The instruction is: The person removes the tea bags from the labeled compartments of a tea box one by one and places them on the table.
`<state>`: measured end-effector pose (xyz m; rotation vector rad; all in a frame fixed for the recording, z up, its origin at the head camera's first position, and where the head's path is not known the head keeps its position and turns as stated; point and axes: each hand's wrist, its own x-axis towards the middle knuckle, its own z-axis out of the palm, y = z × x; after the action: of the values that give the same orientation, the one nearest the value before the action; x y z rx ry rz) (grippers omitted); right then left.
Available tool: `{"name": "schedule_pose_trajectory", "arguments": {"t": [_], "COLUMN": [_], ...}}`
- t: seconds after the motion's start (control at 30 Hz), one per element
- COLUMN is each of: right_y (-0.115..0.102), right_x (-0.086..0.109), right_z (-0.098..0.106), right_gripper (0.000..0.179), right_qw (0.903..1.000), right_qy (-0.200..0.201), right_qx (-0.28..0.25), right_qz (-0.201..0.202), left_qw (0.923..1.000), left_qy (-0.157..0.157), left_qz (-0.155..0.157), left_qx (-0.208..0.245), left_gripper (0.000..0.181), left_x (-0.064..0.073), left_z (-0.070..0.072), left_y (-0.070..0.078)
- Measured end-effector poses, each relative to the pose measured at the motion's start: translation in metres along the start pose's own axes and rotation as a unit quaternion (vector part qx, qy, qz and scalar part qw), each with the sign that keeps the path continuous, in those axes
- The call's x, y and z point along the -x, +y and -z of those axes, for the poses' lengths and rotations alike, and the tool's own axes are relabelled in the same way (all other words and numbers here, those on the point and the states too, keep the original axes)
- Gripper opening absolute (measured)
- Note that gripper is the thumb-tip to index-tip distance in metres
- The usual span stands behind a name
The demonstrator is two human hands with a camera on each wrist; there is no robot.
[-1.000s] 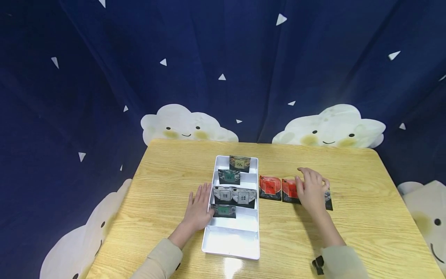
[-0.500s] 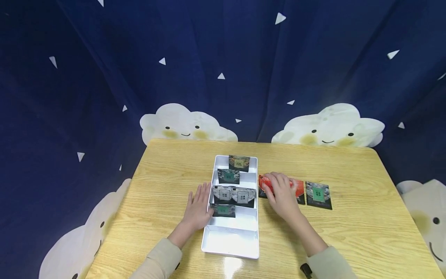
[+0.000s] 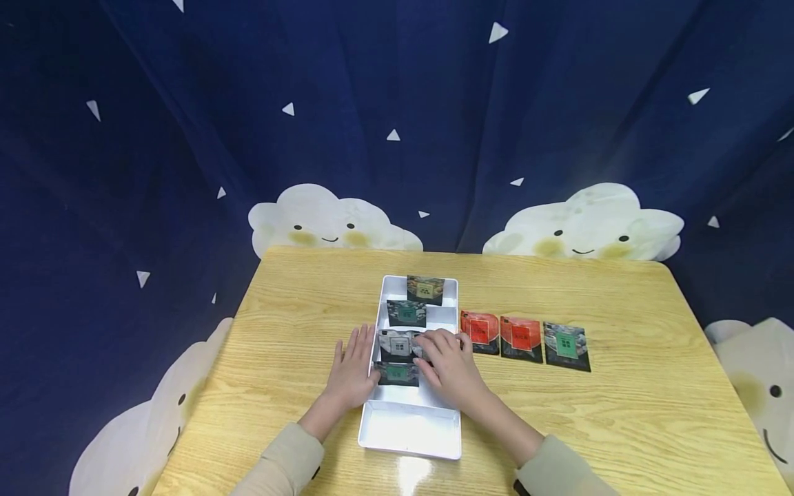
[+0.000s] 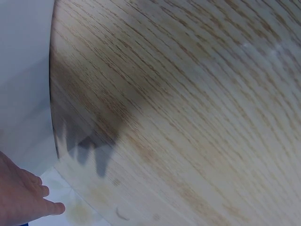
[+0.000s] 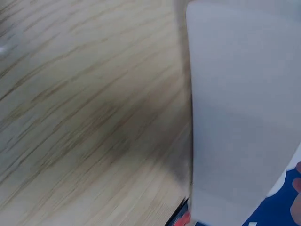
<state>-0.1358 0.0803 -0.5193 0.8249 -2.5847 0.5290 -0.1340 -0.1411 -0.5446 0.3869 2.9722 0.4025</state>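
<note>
A white divided tray (image 3: 411, 430) lies upright on the wooden table. My left hand (image 3: 351, 377) rests along its left side, fingers straight and thumb over the rim. Dark sachets stand in the compartments: one with a yellow label (image 3: 425, 290) at the back, a green-labelled one (image 3: 406, 314), then a grey-white one (image 3: 397, 346), and another green-labelled one (image 3: 397, 374). My right hand (image 3: 455, 368) reaches over the tray's right rim into the third compartment. Its thumb and fingers are parted around a second grey-white sachet (image 3: 422, 350), mostly hidden under the hand.
Two red sachets (image 3: 480, 332) and a green-labelled sachet (image 3: 567, 346) lie in a row right of the tray. Its front compartment holds nothing. Behind the wooden table (image 3: 651, 386) hangs a dark blue curtain (image 3: 347, 103) with cloud prints.
My right hand has moved left, from above the sachets on the table to the tray's third compartment. The row of sachets is now uncovered. My left hand has stayed in place.
</note>
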Motion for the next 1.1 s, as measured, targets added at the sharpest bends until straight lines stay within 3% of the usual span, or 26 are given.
{"name": "schedule_pose_trajectory", "arguments": {"t": [0.3, 0.57, 1.1], "right_y": [-0.019, -0.023, -0.026], "right_x": [-0.004, -0.007, -0.009], "right_z": [-0.015, -0.025, -0.031], "right_gripper": [0.034, 0.032, 0.02], "right_qw": [0.9974, 0.9938, 0.9948], "right_qy": [-0.06, -0.097, -0.087], "right_qx": [0.023, 0.043, 0.048], "right_qz": [0.033, 0.03, 0.022], "left_qw": [1.0, 1.0, 1.0], "left_qy": [-0.004, -0.001, -0.001], "left_qz": [-0.002, -0.005, -0.006], "left_qx": [0.004, 0.006, -0.005], "left_gripper": [0.077, 0.075, 0.076], "left_x": [0.0, 0.001, 0.0], "left_z": [0.001, 0.002, 0.002], "left_y": [0.0, 0.0, 0.001]}}
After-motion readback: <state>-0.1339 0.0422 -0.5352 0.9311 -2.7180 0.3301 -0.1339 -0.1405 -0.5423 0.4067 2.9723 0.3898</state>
